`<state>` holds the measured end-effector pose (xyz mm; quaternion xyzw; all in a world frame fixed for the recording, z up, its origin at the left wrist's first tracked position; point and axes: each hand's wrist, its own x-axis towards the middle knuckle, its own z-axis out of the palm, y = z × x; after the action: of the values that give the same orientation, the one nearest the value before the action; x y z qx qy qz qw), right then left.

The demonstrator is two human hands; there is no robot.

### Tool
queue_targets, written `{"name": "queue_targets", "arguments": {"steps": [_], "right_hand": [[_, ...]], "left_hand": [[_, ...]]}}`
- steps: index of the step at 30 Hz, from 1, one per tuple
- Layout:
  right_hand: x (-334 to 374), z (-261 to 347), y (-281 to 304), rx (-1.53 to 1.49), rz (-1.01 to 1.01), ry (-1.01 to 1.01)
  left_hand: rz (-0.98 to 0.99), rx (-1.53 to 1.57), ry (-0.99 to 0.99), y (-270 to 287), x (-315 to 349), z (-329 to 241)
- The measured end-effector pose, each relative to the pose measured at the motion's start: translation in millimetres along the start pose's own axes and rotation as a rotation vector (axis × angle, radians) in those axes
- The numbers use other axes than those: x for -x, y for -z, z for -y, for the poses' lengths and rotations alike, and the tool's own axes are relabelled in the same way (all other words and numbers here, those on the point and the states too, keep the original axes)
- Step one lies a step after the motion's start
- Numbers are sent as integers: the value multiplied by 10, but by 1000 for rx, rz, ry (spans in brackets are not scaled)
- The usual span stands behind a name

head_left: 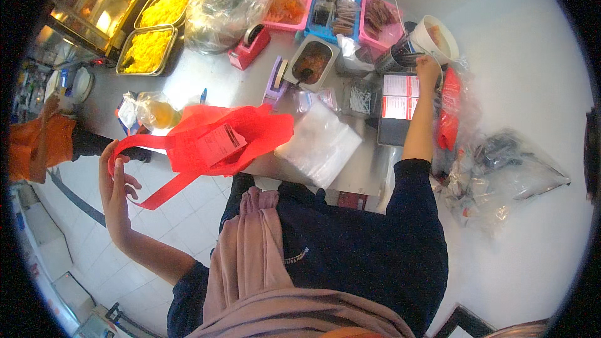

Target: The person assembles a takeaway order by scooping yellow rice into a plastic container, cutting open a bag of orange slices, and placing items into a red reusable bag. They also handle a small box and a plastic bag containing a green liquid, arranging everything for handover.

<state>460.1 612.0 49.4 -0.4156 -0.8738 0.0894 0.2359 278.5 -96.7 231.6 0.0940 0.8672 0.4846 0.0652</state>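
Note:
A red cloth bag [210, 141] with a receipt [221, 143] on it lies tilted at the table's near left edge. My left hand [116, 184] holds its looped handle between thumb and fingers, the other fingers loosely curled inside the loop. At the far right, my right hand [428, 70] reaches to a dark mesh holder [397, 59] beside a white tub [434, 39]. Its fingers are closed around something there, too small to make out. Just below that hand stands a tablet [400, 97] with a lit screen. A stack of clear plastic bags [320, 144] lies right of the red bag.
Two metal trays of yellow food [147, 51], a red tape dispenser [250, 47], a purple dispenser [275, 82] and a metal food pan [312, 62] stand on the table. Pink baskets [290, 1] line the back. A co-worker's orange sleeve [44, 147] shows at the left.

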Motion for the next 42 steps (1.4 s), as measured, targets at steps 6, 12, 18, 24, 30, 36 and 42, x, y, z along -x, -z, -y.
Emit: {"name": "queue_targets", "arguments": {"steps": [6,12,18,24,30,36,42], "right_hand": [[-164,290,207,-352,-307,-46],[-406,181,38,-699,-308,-155],[-630,449,198,-858,-827,-123],[190,2301,1381,-1240,-700,16],[1377,3574,1183,-2127,681,340],[2146,4413,369,-1824,623,533],[2139,4435,-146,-984,270,955]], "left_hand": [[-144,-169,-43,-40,-3,50],[-294,-256,-116,-68,-29,181],[-553,-275,-299,-180,26,71],[-305,-682,-579,-814,-20,-417],[-16,-1004,-527,-1092,-258,-90],[-3,-853,-315,-1102,-595,83],[44,-659,-287,-938,-505,160]]}}
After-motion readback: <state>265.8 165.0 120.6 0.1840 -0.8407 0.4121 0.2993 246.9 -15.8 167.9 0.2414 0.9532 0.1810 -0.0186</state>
